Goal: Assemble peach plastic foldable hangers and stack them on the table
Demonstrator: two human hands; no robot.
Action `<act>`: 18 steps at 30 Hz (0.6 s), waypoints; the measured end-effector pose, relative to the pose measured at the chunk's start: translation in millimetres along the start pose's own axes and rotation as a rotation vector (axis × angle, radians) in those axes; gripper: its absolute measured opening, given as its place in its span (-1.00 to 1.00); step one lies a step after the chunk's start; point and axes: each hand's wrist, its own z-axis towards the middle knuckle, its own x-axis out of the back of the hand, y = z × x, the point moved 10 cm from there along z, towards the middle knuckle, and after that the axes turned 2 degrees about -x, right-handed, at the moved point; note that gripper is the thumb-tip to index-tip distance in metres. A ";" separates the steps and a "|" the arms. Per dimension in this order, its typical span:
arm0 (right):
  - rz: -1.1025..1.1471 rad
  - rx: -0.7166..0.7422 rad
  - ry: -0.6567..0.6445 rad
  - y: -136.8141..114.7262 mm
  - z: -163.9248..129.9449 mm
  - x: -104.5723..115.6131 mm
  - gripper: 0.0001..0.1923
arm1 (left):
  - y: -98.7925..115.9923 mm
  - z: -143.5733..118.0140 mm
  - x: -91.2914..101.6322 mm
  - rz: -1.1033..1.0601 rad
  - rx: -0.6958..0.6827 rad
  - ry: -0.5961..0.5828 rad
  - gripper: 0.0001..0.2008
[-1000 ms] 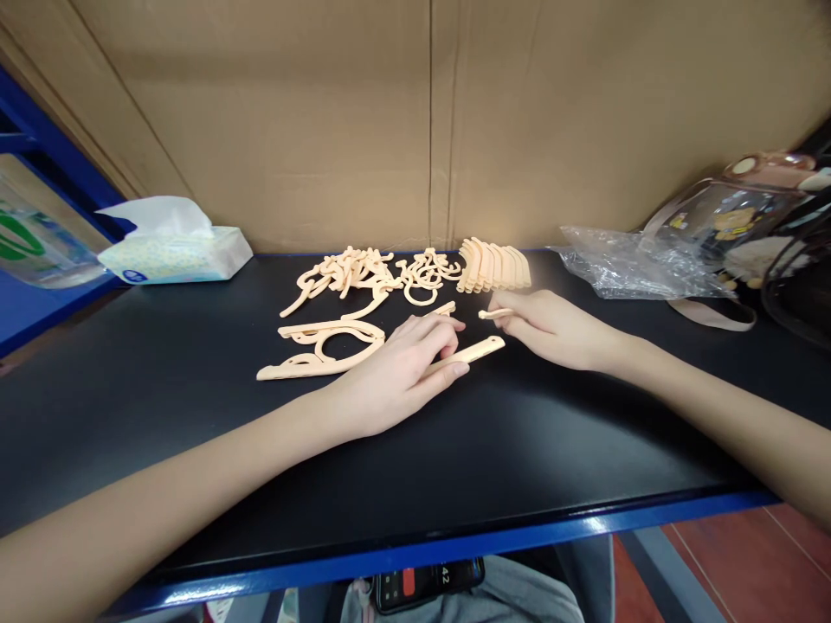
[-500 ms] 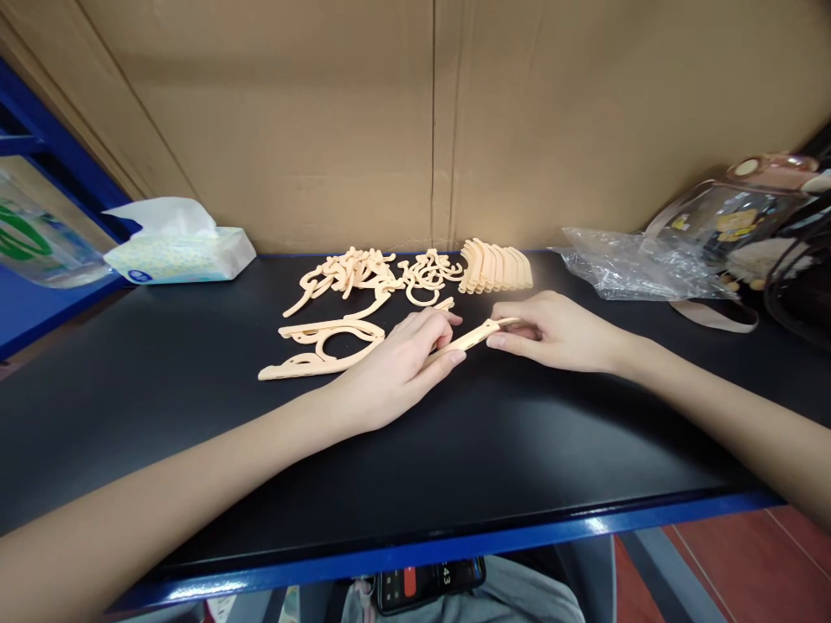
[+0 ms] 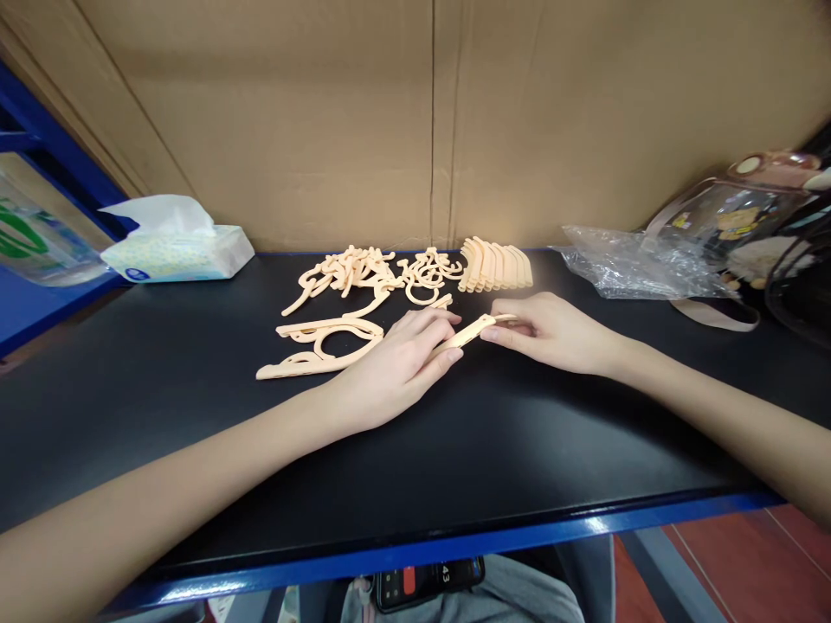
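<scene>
My left hand point(image 3: 412, 355) is closed around a peach plastic hanger arm point(image 3: 468, 332), with the thumb along its near side. At the arm's far end, my right hand point(image 3: 542, 330) pinches a thin curved peach piece point(image 3: 506, 319); the fingers cover most of it, so how the two join is hidden. Left of my left hand lie folding hangers point(image 3: 305, 367) with a curved hook. Behind my hands are a loose heap of peach hanger parts point(image 3: 351, 270), a smaller group of hooks point(image 3: 428, 275) and a neat row of hanger arms point(image 3: 497, 266).
A tissue pack point(image 3: 188, 251) sits at the back left, near a clear plastic container point(image 3: 45, 234). At the back right lie a crumpled clear bag point(image 3: 636, 268) and a transparent strapped bag point(image 3: 733, 216). A phone point(image 3: 432, 584) rests on my lap below the blue table edge point(image 3: 454, 541).
My right hand and the far end of the hanger arm have shifted very slightly left. My left hand keeps its hold, and the parts on the table stay where they were.
</scene>
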 end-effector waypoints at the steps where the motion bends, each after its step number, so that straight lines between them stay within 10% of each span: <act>1: 0.003 -0.009 0.005 1.0 0.0 0.0 -0.59 | -0.1 0.2 -0.2 0.000 0.000 -0.003 -0.77; 18: 0.187 0.027 -0.008 -2.8 -0.8 -6.7 -0.55 | -0.4 0.3 -3.1 0.035 -0.010 -0.027 -0.77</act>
